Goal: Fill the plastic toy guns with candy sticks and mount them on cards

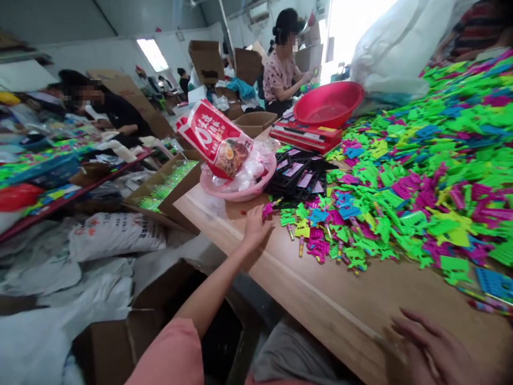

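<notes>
My left hand [257,227] reaches out over the wooden table [312,289], in front of the pink basin [240,193]. Its fingers are closed on a small magenta plastic piece [267,210] at the left end of the colourful pile. Near the table's front edge at the lower right is my right hand [433,342], somewhat blurred, its fingers apart and nothing visible in them. A large heap of green, magenta, blue and yellow plastic pieces [401,214] covers the table's right side. Black items with pale labels [298,176] lie stacked beside the basin.
Clear bags and a red printed bag [220,141] fill the pink basin. Behind it are red boxes [306,136] and a red basin [328,104]. An open carton [172,187] and a white sack [118,235] are left of the table. Several people sit farther back.
</notes>
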`<state>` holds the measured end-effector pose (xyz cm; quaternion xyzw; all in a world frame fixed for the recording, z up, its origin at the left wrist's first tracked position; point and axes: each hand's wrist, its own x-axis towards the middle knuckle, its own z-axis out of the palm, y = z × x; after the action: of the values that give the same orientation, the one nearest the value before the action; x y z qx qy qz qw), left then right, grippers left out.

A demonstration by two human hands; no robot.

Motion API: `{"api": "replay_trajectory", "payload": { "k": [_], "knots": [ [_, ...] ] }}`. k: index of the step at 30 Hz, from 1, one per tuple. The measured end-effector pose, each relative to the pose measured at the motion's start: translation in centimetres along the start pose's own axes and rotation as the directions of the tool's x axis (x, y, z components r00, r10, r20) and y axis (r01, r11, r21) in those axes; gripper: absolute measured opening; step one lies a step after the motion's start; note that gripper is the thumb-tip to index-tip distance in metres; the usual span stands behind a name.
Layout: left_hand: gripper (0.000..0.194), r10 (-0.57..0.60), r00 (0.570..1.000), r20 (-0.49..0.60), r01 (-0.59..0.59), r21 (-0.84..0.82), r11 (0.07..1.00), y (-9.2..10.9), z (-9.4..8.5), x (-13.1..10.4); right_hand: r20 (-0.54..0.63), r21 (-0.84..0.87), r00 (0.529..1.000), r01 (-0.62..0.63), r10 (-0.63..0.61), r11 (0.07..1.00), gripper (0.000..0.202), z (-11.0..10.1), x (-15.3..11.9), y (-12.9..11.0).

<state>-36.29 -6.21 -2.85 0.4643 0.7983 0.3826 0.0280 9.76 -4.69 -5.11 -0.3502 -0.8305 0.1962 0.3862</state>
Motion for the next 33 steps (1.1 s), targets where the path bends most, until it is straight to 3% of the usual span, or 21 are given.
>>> {"api": "replay_trajectory", "payload": {
  "k": [4,8,10,14,17,20,22,25,27,28,30,33],
  "knots": [
    [0.027,-0.058,0.998,-0.024,0.055,-0.128,0.99,-0.6,0.1,0.0,0.125,0.066,0.963,0.23,-0.237,0.971,0.026,4.7,3.8,-5.3],
    [0.033,-0.151,0.987,-0.051,0.13,-0.284,0.95,0.5,-0.7,-1.4,0.176,0.152,0.938,0.275,-0.3,0.949,0.038,6.8,6.0,-8.9],
    [0.034,-0.193,0.981,0.019,0.186,-0.374,0.909,1.3,-1.1,-2.6,0.187,0.161,0.939,0.259,-0.288,0.952,0.042,7.4,7.1,-9.9],
    [0.034,-0.231,0.931,0.282,0.354,-0.548,0.758,4.0,-1.3,-5.3,0.185,0.06,0.959,0.205,-0.213,0.977,0.039,9.2,9.5,-11.0],
    [0.031,-0.158,0.907,0.39,0.378,-0.587,0.716,6.2,-1.2,-6.9,0.218,-0.019,0.957,0.202,-0.193,0.979,0.035,10.7,10.3,-11.0],
    [0.029,-0.03,0.887,0.462,0.331,-0.587,0.739,7.5,-1.5,-6.9,0.259,-0.007,0.95,0.184,-0.176,0.983,0.031,11.4,9.5,-10.0],
    [0.028,0.048,0.908,0.417,0.215,-0.56,0.8,7.6,-1.8,-5.3,0.254,0.008,0.956,0.149,-0.146,0.989,0.028,11.3,8.4,-8.8],
    [0.027,0.166,0.974,0.155,-0.088,-0.417,0.904,7.3,-2.4,-0.3,0.215,-0.017,0.976,0.043,-0.038,0.999,0.02,10.9,6.3,-6.7],
    [0.025,0.264,0.964,0.004,-0.257,-0.229,0.939,7.2,-2.3,4.3,0.182,-0.04,0.983,-0.021,0.028,0.999,0.019,11.0,4.8,-5.3],
    [0.025,0.297,0.955,-0.01,-0.296,-0.124,0.947,7.3,-2.0,6.7,0.167,-0.044,0.985,-0.038,0.045,0.998,0.02,11.1,4.2,-4.7],
    [0.032,0.313,0.947,0.067,-0.319,0.096,0.943,7.4,-0.9,11.3,0.135,-0.042,0.99,-0.039,0.045,0.998,0.021,11.5,3.2,-3.8],
    [0.039,0.278,0.95,0.14,-0.303,0.201,0.932,7.8,1.2,16.8,0.08,-0.052,0.996,-0.028,0.032,0.998,0.022,12.3,2.4,-3.3]
  ]
}}
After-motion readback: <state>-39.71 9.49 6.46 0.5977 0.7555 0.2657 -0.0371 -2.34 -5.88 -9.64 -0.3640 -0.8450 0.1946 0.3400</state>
